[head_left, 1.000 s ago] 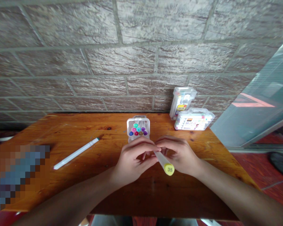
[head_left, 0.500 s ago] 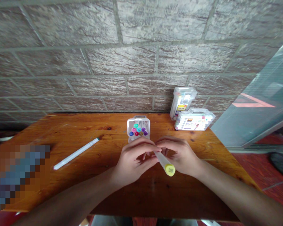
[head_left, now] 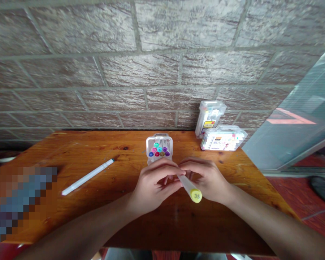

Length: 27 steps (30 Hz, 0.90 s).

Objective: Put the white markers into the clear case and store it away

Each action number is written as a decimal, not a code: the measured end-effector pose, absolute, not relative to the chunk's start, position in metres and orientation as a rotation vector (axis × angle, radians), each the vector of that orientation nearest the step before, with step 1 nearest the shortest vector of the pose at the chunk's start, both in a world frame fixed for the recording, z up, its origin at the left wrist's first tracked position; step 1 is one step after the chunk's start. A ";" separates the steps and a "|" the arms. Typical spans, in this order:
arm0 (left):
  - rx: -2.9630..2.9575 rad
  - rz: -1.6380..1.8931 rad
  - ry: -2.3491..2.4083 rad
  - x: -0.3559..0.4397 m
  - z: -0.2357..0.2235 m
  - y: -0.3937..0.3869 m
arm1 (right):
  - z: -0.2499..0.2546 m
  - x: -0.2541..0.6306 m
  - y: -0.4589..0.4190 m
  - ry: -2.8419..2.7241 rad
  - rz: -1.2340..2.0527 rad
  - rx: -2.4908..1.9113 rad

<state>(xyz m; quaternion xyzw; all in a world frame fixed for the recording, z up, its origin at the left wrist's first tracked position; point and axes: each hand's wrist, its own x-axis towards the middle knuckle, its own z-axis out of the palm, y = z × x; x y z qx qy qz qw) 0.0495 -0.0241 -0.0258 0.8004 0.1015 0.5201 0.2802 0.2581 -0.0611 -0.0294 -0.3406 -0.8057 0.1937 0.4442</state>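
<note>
A white marker pen (head_left: 186, 182) with a yellow end numbered 35 slants toward me above the table. My left hand (head_left: 154, 184) is closed, pinching the pen between thumb and fingers. Also closed, my right hand (head_left: 206, 177) meets the left at the far part of the same pen; its fingertips and the pen's far end are mostly hidden. Just beyond my hands is a clear plastic case (head_left: 171, 142) with several markers inside, their coloured round ends facing me. A white marker with a dark green tip (head_left: 88, 177) lies on the table at left.
Two clear cases stand at the back right of the wooden table (head_left: 119, 144): a taller marker case (head_left: 209, 117) and a wider marker case (head_left: 222, 139) before it. A brick wall (head_left: 157, 68) rises behind. The area at far left is pixelated.
The yellow end of the pen has shifted very slightly to the right. Both hands keep nearly the same place, and the cases and the loose marker have not moved.
</note>
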 end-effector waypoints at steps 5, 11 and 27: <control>2.144 1.383 0.274 0.049 -0.025 -0.024 | -0.030 0.258 -0.061 -2.002 0.499 -0.851; 2.147 1.396 0.268 0.050 -0.025 -0.024 | -0.029 0.258 -0.062 -2.000 0.503 -0.858; 2.156 1.392 0.281 0.049 -0.025 -0.024 | -0.028 0.258 -0.062 -2.000 0.506 -0.850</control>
